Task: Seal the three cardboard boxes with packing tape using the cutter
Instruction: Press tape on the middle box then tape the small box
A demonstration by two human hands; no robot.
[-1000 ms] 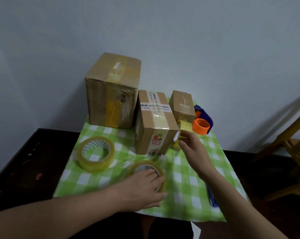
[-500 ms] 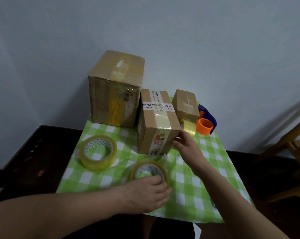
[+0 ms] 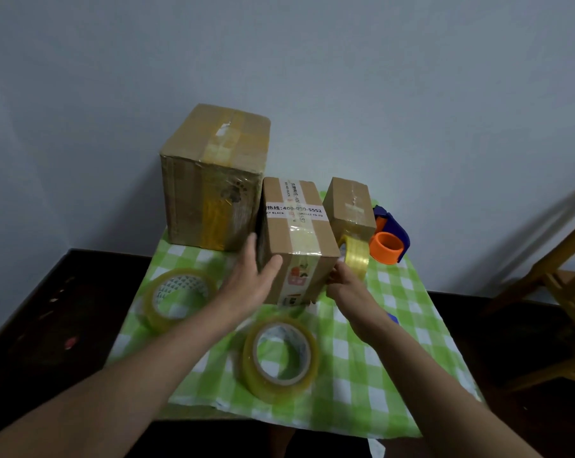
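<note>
Three taped cardboard boxes stand at the back of the table: a large box (image 3: 213,180) on the left, a medium box (image 3: 296,239) with a printed label in the middle, a small box (image 3: 348,206) on the right. My left hand (image 3: 249,279) lies with straight fingers against the medium box's left side, thumb on its front corner. My right hand (image 3: 342,285) touches the box's right front edge; its fingertips are hidden. A blue and orange tape cutter (image 3: 390,239) sits behind the small box.
Green checked cloth (image 3: 395,342) covers the small table. Two clear tape rolls lie on it, one at left (image 3: 177,297) and one in front (image 3: 281,358); a third roll (image 3: 355,256) stands on edge by the small box. Wooden chair (image 3: 563,292) at right, wall close behind.
My left hand left the front tape roll and moved up to the medium box's left side. My right hand let go of the standing roll and shifted to the box's right edge.
</note>
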